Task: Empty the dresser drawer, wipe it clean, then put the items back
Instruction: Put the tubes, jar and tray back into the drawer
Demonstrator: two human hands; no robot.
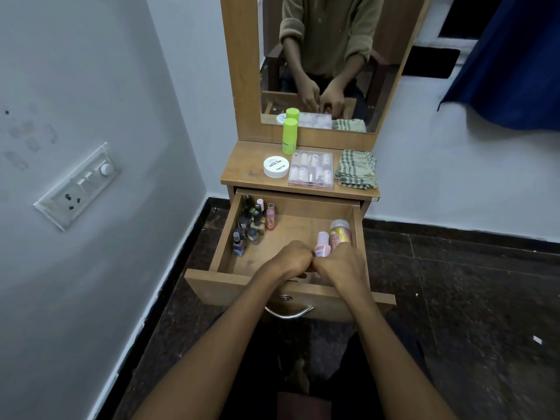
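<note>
drawer (291,213): matt wood-grain | handle (289,313): shiny metal | cloth (356,169): checked woven fabric | case (311,169): clear glossy plastic | tub (275,166): white smooth plastic | floor (454,283): dark speckled polished stone

I have a single view, from the head-worn camera; no second view to compare against. It looks forward and steeply down from above the open drawer (291,237), which sits centre frame and close. Both forearms enter from the bottom edge and run up to the left hand (291,257) and right hand (342,262) over the drawer's near half. The wide-angle lens bends the wall at left and the floor (469,298) at right. Above the drawer I see the dresser's surface (242,165) farther off, then the mirror (327,56) facing the camera, which reflects the person's torso and both hands from the front.
</note>
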